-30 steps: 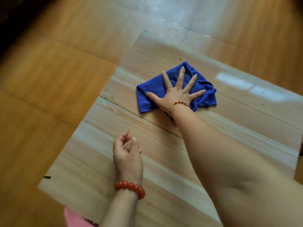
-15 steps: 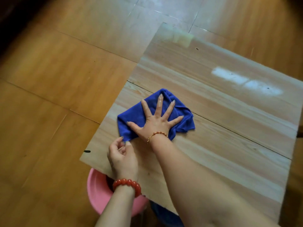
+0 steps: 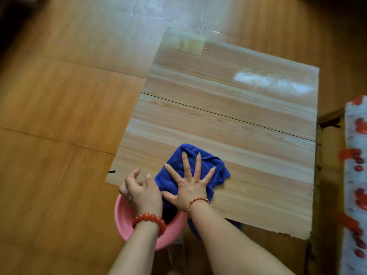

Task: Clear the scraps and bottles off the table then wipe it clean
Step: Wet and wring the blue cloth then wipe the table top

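A blue cloth lies crumpled at the near left edge of the light wooden table. My right hand presses flat on the cloth, fingers spread wide. My left hand hovers at the table's near left corner, fingers loosely curled, holding nothing, right beside the cloth. Below that corner a pink basin sits under both wrists. A small dark speck lies near the table's far edge, and a white glare patch shows at the far right.
Orange wood-pattern floor surrounds the table on the left and far sides. A white fabric with red print runs along the right edge of view. A dark mark sits at the table's near left edge.
My right hand has dragged the blue cloth toward me, from mid-table to the near edge above the pink basin. My left hand stayed cupped at the near left corner.
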The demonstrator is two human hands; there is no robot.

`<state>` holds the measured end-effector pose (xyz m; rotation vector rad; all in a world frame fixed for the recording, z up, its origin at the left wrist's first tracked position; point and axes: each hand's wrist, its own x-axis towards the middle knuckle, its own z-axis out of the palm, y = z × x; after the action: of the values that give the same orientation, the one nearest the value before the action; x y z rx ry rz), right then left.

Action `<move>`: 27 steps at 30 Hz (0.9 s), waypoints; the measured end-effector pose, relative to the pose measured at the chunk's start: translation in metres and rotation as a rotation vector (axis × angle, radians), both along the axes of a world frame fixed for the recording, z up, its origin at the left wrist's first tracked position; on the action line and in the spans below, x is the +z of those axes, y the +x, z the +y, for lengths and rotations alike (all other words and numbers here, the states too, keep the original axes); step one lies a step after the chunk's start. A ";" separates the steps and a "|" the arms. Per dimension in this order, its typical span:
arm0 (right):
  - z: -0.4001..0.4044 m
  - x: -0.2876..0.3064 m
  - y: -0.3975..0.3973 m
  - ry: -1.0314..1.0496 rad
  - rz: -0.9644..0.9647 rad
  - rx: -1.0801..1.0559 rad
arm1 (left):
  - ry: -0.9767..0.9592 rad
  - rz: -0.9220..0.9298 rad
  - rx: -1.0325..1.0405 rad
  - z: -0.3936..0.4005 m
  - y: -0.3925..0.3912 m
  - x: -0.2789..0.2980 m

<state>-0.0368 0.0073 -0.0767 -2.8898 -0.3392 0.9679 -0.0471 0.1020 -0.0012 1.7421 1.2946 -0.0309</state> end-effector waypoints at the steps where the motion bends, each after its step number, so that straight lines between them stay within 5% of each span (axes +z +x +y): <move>1: -0.012 0.000 -0.006 -0.013 0.000 -0.013 | 0.004 0.001 -0.023 -0.007 -0.003 0.001; 20: -0.258 -0.003 -0.102 -0.098 -0.025 -0.298 | -0.123 -0.019 -0.401 -0.227 -0.076 -0.009; 27: -0.319 0.005 -0.121 0.068 -0.101 -0.402 | -0.108 -0.047 -0.450 -0.265 -0.101 0.006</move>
<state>-0.1581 -0.3117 -0.0716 -2.7890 0.1958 0.7277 -0.1485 -0.1632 0.0050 1.8941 0.8296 -0.3090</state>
